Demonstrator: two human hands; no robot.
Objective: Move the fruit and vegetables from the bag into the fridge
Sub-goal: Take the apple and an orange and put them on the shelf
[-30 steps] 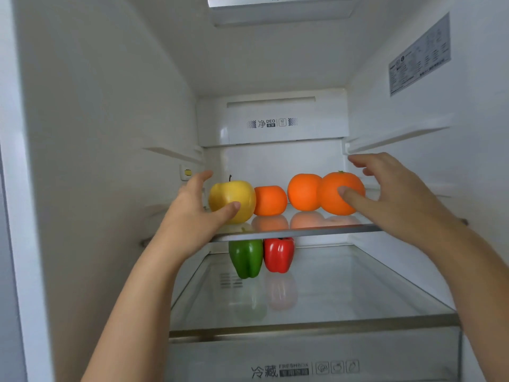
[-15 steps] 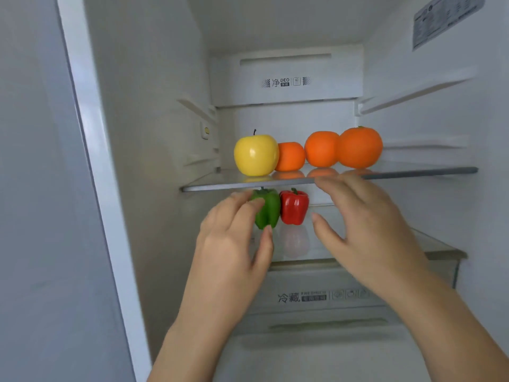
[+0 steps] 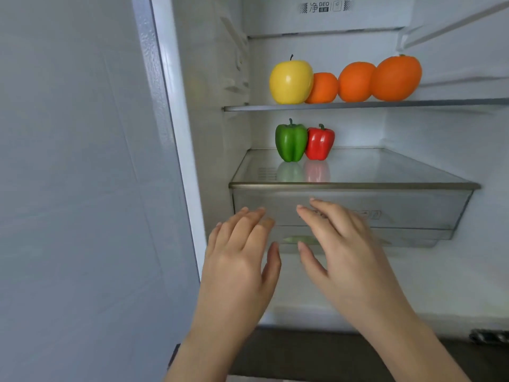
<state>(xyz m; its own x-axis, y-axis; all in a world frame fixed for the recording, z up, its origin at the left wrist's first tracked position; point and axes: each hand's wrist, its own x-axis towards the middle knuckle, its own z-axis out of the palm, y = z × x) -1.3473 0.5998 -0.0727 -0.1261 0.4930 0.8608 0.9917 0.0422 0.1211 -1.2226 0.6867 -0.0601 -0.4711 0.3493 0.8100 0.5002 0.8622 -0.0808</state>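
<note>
lower shelf (image 3: 385, 172) lies bare toward 3 o'clock of the peppers (image 3: 304, 142); fruit (image 3: 344, 81) crowds the upper shelf (image 3: 454, 102) at 12.

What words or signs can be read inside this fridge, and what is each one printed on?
"净 DEO": on the white panel at the top of the back wall, between two checkered marks. The tiny characters under "DEO" and the small boxed icon beside it are too small to read.
Printed label on the clear drawer front: mostly hidden behind the right hand; the few icons that show are too blurred to read.
</note>
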